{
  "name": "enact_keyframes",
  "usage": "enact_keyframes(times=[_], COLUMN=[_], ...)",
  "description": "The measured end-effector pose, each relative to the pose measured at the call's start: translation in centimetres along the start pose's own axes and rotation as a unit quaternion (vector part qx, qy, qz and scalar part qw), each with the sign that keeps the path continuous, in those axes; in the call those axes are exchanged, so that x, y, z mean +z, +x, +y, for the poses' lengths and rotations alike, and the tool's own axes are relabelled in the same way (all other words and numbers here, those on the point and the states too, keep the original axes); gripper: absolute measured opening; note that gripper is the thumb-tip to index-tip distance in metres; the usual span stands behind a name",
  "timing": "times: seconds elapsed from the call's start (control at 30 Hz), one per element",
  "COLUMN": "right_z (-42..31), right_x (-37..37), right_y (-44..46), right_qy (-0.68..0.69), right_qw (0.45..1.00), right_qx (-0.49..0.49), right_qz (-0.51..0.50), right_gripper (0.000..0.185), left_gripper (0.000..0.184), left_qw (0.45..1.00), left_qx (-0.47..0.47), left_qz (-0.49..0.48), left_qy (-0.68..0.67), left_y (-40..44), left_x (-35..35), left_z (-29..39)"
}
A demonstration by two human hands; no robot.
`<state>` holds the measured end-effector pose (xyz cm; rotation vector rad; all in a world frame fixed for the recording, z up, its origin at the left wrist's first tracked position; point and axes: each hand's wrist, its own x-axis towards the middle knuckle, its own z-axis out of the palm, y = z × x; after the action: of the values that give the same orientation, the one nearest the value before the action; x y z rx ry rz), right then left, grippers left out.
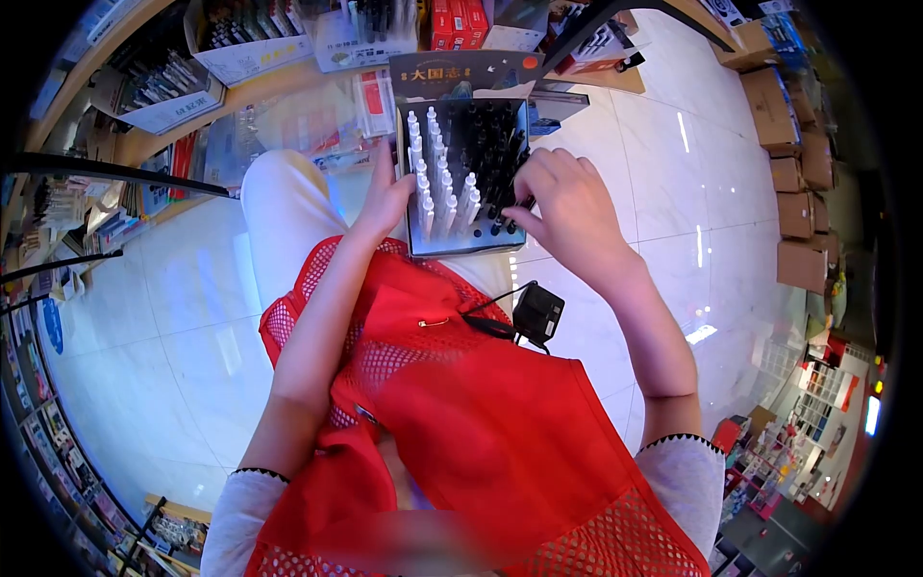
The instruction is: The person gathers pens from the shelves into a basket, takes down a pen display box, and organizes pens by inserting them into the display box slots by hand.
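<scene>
An open pen display box with a dark printed header card rests on my lap. White pens stand upright in rows on its left side. Black pens fill the right side, and several empty holes show near the front. My left hand grips the box's left wall, thumb at the rim. Over the right edge, my right hand has its fingers curled, with thumb and forefinger at the black pens near the front corner. Whether a pen sits between those fingertips is hidden.
A shelf ahead carries pen boxes, packets and a red carton. Black metal bars cross at the left. Cardboard boxes line the right side. A small black device hangs by my red vest.
</scene>
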<state>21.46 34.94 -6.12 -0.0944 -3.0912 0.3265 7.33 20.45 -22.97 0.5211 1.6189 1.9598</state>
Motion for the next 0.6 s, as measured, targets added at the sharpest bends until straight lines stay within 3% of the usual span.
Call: enact_keyframes(times=[0.07, 0.17, 0.27, 0.37, 0.47, 0.6], right_z=[0.3, 1.0, 1.0, 1.0, 0.4, 0.1], right_x=[1.0, 2.1, 1.8, 2.5, 2.3, 0.1], right_y=[0.2, 0.6, 1.2, 1.8, 2.2, 2.3], right_qy=[-0.006, -0.038, -0.022, 0.019, 0.145, 0.18], right_qw=[0.999, 0.998, 0.999, 0.998, 0.977, 0.956], right_qx=[0.009, -0.038, -0.023, -0.024, 0.09, 0.133], right_qz=[0.049, 0.029, 0.01, 0.06, 0.127, 0.187], right_gripper=[0.019, 0.019, 0.02, 0.024, 0.026, 0.022], left_gripper=[0.062, 0.062, 0.061, 0.058, 0.057, 0.061], left_qw=[1.0, 0.999, 0.992, 0.978, 0.979, 0.99], left_qx=[-0.01, -0.029, -0.097, -0.161, -0.161, -0.131], left_qz=[-0.016, -0.021, -0.03, -0.014, -0.029, -0.044], left_qy=[-0.011, 0.039, -0.071, -0.133, -0.119, -0.025], left_y=[0.4, 1.1, 0.5, -0.1, 0.8, 1.6], left_x=[-0.4, -0.9, -0.4, -0.1, -0.8, -0.9], left_z=[-0.6, -1.8, -0.6, 0.8, -0.3, -0.7])
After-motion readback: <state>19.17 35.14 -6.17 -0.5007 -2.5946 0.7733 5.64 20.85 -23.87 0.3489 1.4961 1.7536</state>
